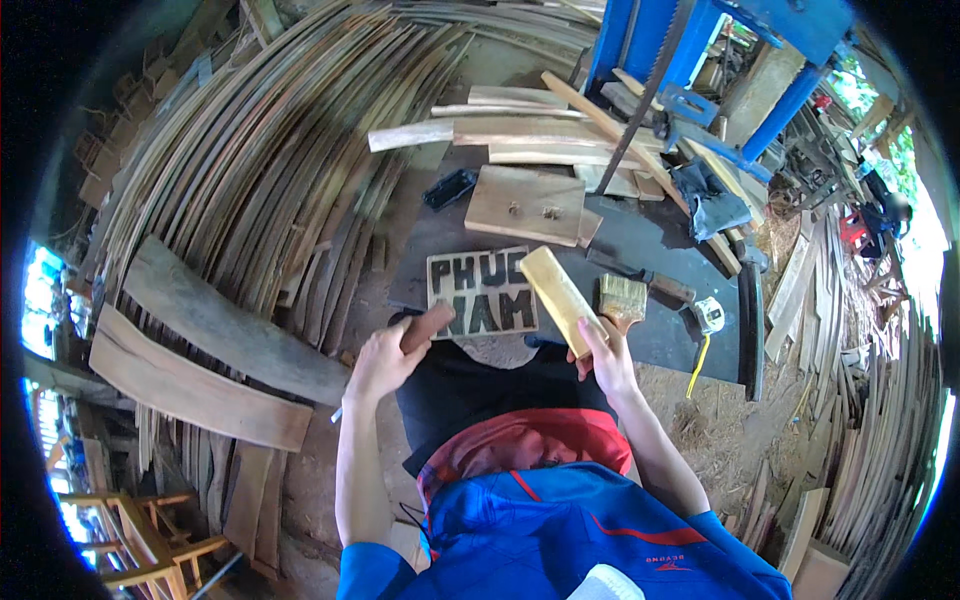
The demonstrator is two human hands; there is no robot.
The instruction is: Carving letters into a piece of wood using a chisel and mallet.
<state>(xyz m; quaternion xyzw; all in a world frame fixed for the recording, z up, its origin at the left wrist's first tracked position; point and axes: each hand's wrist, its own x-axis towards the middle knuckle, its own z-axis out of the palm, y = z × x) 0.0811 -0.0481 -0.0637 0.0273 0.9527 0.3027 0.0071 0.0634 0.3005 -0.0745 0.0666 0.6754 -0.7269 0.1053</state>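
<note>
My left hand (380, 362) is closed round a short brown wooden piece (428, 328); whether it is a handle or a small block, I cannot tell. A small pale tip shows below that hand by the wrist. In my right hand (608, 362) is a pale wooden block (562, 300), gripped at its near end and tilted up and leftward. Between the hands and slightly beyond them lies a stencil plate (437, 300) with large dark letters. Right of the block are a wide paintbrush (622, 298), a tool with a brown handle (670, 288), and a white tape measure (708, 315) with its yellow tape out.
The dark worktable (640, 235) also bears a black tray (450, 188) and a thick wooden board (525, 205). Loose planks (540, 130) lie at its far side, near a blue machine (650, 45) with a saw blade. Stacked boards (250, 160) fill the left.
</note>
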